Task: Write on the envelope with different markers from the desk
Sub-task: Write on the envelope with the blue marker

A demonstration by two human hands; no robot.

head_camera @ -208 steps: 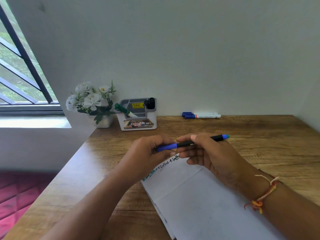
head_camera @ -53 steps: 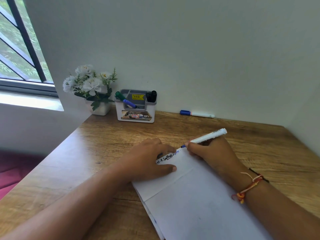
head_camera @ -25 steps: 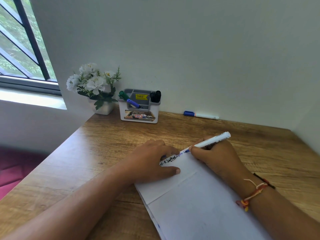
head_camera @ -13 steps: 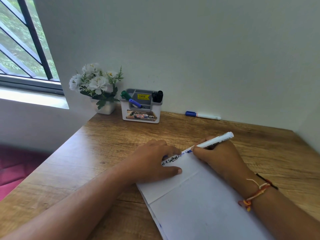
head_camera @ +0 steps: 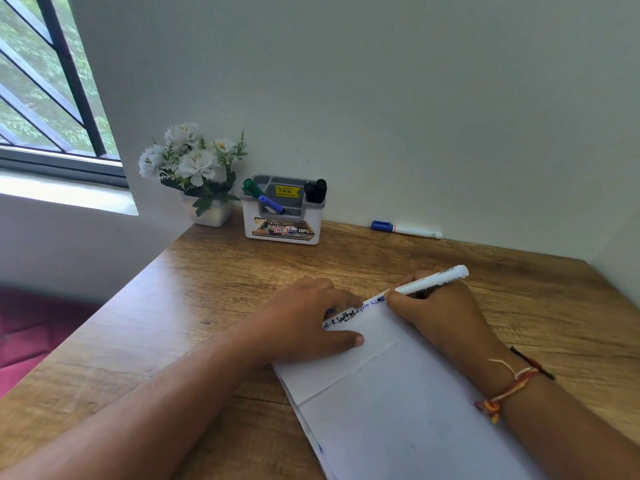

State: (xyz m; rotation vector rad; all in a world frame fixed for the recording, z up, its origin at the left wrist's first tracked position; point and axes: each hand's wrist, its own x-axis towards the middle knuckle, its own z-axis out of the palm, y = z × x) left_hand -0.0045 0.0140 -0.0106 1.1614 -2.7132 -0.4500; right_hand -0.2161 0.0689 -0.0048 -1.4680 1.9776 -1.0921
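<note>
A white envelope lies slanted on the wooden desk. My left hand rests flat on its far left corner, fingers spread, pinning it down. My right hand grips a white marker with a blue tip, and the tip touches the envelope's top edge. Dark and blue handwriting runs along that edge between my hands. The marker's cap is not in sight.
A white and grey pen holder by the wall holds a green, a blue and two black markers. A capped blue-and-white marker lies against the wall. A pot of white flowers stands left of the holder. A window is at left.
Earlier both hands held a blue pen, which now sits in the holder. My right hand now writes with the white marker, and its tip has crept rightward along the line of writing.
</note>
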